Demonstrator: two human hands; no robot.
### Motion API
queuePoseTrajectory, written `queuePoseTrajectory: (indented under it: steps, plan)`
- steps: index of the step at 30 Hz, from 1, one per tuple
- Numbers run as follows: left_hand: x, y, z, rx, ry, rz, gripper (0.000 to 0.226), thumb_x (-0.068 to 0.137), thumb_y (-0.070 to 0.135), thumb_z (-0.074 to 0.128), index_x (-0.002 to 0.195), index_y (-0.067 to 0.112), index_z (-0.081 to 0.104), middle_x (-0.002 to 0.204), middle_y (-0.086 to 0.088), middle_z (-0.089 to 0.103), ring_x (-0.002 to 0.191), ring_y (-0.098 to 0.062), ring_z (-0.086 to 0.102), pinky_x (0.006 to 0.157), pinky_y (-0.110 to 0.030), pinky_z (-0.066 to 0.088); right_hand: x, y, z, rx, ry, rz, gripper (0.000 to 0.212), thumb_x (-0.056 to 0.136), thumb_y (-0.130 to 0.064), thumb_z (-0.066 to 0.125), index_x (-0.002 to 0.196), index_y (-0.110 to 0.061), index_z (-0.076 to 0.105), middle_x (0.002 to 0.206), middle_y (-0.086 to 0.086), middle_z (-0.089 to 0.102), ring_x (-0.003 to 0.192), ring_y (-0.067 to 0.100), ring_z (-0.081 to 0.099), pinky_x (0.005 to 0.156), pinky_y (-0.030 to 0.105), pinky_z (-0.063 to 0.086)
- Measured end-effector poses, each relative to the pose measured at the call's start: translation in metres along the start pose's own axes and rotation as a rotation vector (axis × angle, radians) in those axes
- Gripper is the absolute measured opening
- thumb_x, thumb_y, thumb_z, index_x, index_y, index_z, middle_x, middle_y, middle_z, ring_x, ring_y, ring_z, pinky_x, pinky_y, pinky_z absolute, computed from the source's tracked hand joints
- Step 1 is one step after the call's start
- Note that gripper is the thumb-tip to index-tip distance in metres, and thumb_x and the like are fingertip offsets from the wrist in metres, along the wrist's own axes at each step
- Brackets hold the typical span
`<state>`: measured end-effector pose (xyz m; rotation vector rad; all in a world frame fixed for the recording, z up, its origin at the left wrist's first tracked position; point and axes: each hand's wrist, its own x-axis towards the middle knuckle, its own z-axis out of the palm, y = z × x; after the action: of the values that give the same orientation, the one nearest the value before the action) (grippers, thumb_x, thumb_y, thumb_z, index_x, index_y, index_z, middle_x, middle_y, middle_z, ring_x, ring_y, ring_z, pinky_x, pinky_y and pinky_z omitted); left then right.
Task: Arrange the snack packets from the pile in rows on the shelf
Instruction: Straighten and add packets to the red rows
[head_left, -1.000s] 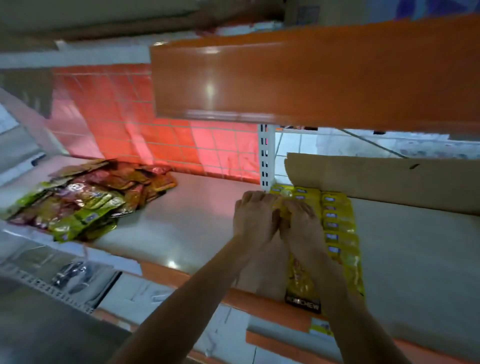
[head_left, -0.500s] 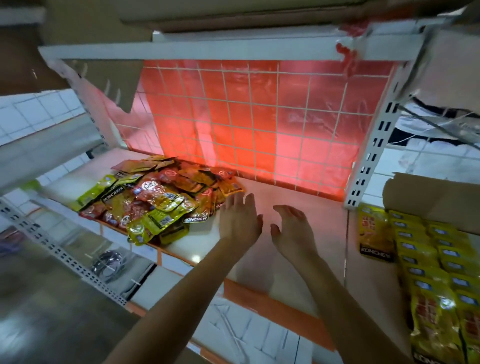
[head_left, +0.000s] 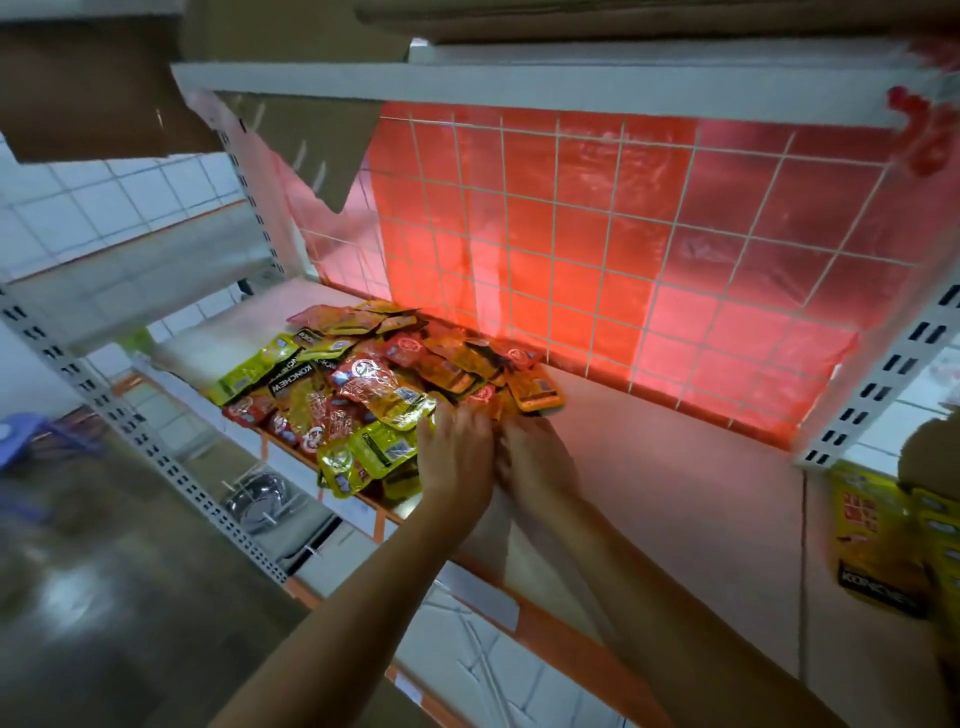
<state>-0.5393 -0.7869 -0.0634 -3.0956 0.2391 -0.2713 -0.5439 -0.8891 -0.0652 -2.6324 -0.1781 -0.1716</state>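
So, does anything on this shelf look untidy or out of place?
Yes. The snack packets lie in a loose, overlapping pile at the left, some overhanging the shelf front edge. Both hands are at the pile.

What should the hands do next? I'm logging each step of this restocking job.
Probably close both hands, left hand and right hand, around a few packets at the near right edge of the pile, then lift. They rest at that edge, and the row of packets lies far right.
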Motion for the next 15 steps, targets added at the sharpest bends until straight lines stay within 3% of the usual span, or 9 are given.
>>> queuePoseTrajectory:
  steps: [4, 7, 10, 12, 15]
  plan:
    - [0.004, -0.010, 0.006, -0.090, 0.099, 0.034, 0.027, 0.095, 0.015, 0.044, 0.119, 0.020, 0.054, 0.127, 0.001, 0.056, 0.126, -0.025, 0.043, 0.099, -0.037, 0.038, 0.007, 0.000, 0.013, -0.005, 0.036, 0.024, 0.029, 0.088, -0.020, 0.054, 0.117, -0.017, 0.060, 0.125, 0.005, 0.058, 0.112, 0.027, 0.050, 0.086, 0.036, 0.040]
    - [0.007, -0.017, 0.009, -0.157, 0.153, 0.068, 0.014, 0.091, 0.012, 0.048, 0.091, 0.019, 0.061, 0.100, 0.000, 0.065, 0.101, -0.023, 0.057, 0.079, -0.035, 0.043, 0.010, 0.002, 0.017, -0.032, 0.040, 0.043, 0.026, 0.092, -0.021, 0.051, 0.115, -0.017, 0.061, 0.125, 0.004, 0.058, 0.113, 0.027, 0.050, 0.088, 0.035, 0.038]
    - [0.013, -0.020, 0.012, -0.260, 0.232, 0.098, 0.013, 0.081, 0.012, 0.058, 0.068, 0.017, 0.058, 0.071, -0.002, 0.063, 0.072, -0.025, 0.059, 0.059, -0.035, 0.044, 0.010, 0.003, 0.017, -0.019, 0.051, 0.069, 0.026, 0.095, -0.022, 0.048, 0.117, -0.017, 0.061, 0.124, 0.003, 0.059, 0.116, 0.024, 0.049, 0.088, 0.033, 0.038]
    - [0.014, -0.020, 0.014, -0.398, 0.330, 0.116, 0.011, 0.079, 0.018, 0.056, 0.070, 0.017, 0.063, 0.069, -0.001, 0.064, 0.068, -0.024, 0.058, 0.055, -0.034, 0.044, 0.007, 0.005, 0.013, 0.054, 0.105, 0.055, 0.026, 0.094, -0.021, 0.048, 0.116, -0.015, 0.061, 0.122, 0.006, 0.060, 0.116, 0.027, 0.050, 0.086, 0.035, 0.040]
    - [0.014, -0.017, 0.008, -0.607, 0.416, 0.103, 0.013, 0.087, 0.026, 0.060, 0.089, 0.022, 0.073, 0.080, 0.005, 0.070, 0.075, -0.016, 0.061, 0.060, -0.029, 0.046, 0.001, 0.017, 0.004, 0.201, 0.231, -0.041, 0.021, 0.087, -0.022, 0.048, 0.097, -0.012, 0.064, 0.103, 0.008, 0.063, 0.100, 0.029, 0.055, 0.078, 0.034, 0.041]
